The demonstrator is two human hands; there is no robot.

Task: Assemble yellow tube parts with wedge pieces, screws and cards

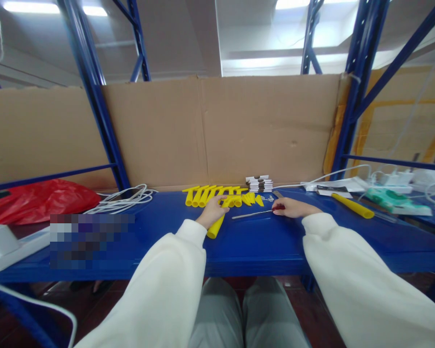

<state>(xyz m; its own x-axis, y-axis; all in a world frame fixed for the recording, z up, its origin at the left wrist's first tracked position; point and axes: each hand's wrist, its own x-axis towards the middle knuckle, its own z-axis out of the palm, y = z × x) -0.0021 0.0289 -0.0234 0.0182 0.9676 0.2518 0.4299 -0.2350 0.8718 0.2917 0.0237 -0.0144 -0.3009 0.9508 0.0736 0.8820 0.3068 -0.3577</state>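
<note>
1. Far left, I see a red plastic bag (pixel 58 202) and a loose coil of white cables (pixel 125 200), pushed to the side, I judge, to free working room on the blue table (pixel 159 241).
2. Along the back, a row of yellow tubes (pixel 195 197) lies side by side, wide ends facing the wearer; my guess is that this order makes each one simple to pick out.
3. The left hand (pixel 214 209) is clamped around the upper part of a single yellow tube (pixel 213 229), just in front of that row, its wide end angled toward the wearer. That hold seems meant to steady it.
4. Just right of the row are small yellow pieces (pixel 250 198), and behind them a neat stack of white packets (pixel 259 185), squared up probably to save space.
5. The right hand (pixel 292 207) has its fingers closed on the dark red grip of a slim metal tool (pixel 252 214), whose shaft points left toward the held tube, apart from it; gripping the end leaves the shaft clear.
6. Far right, a lone yellow tube (pixel 353 206) lies near a green-and-white packet (pixel 395 200), well apart from the row; I can't tell why.
</note>
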